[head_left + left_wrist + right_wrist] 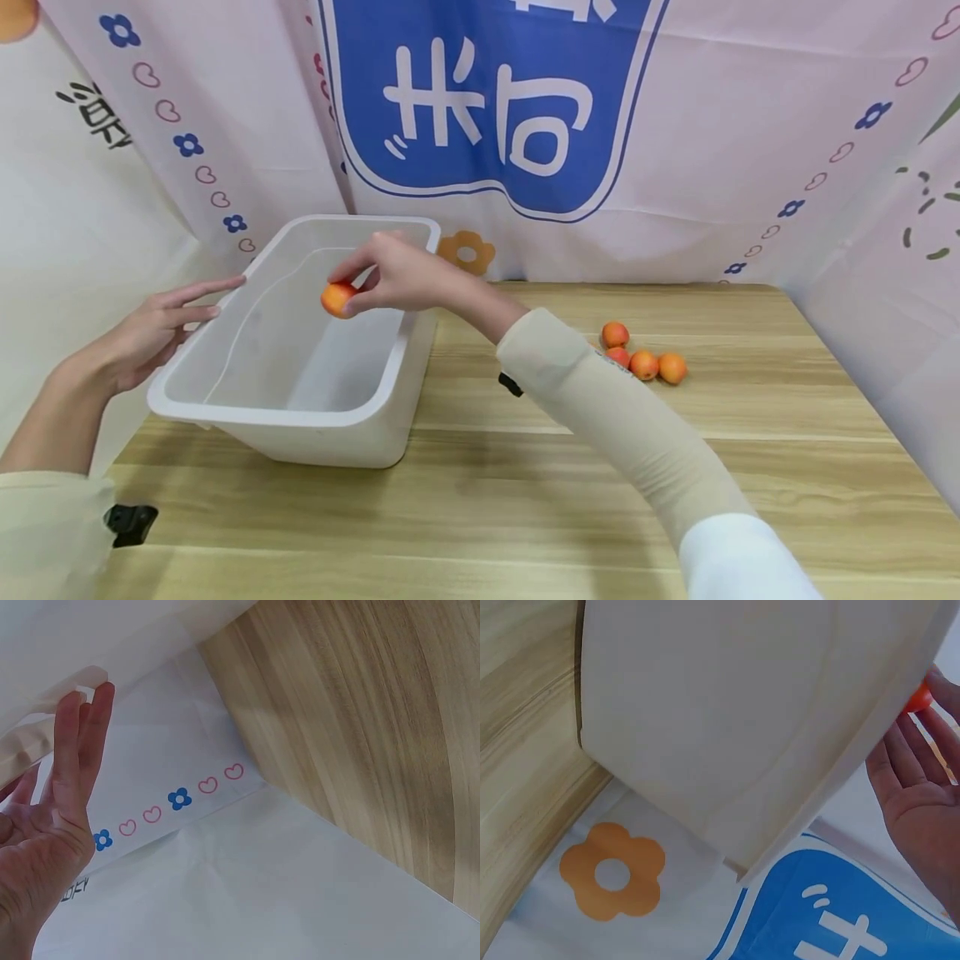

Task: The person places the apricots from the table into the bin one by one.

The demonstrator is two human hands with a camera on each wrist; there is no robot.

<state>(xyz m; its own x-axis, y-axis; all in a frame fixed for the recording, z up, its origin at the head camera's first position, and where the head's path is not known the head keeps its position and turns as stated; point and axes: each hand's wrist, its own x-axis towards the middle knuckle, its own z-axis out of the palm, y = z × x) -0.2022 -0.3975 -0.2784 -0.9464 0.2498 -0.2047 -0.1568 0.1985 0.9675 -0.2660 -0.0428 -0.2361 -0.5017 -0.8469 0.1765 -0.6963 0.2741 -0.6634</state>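
My right hand (397, 271) pinches an orange-red round fruit (337, 300) between thumb and fingers, over the inside of a deep white plastic bin (277, 410). In the right wrist view the same fruit (919, 698) shows partly behind the bin's rim, with the hand (922, 802) beside it. My left hand (153, 333) rests its outstretched fingers at the bin's left rim. The left wrist view shows that hand (64, 817) with fingers straight against the underside of the rim.
Several more orange-red fruits (643, 365) lie grouped on the wooden table (480, 517) right of the bin, partly hidden by my right sleeve. A printed cloth (675, 167) with a blue sign hangs along the back, and pale cloth walls stand on both sides.
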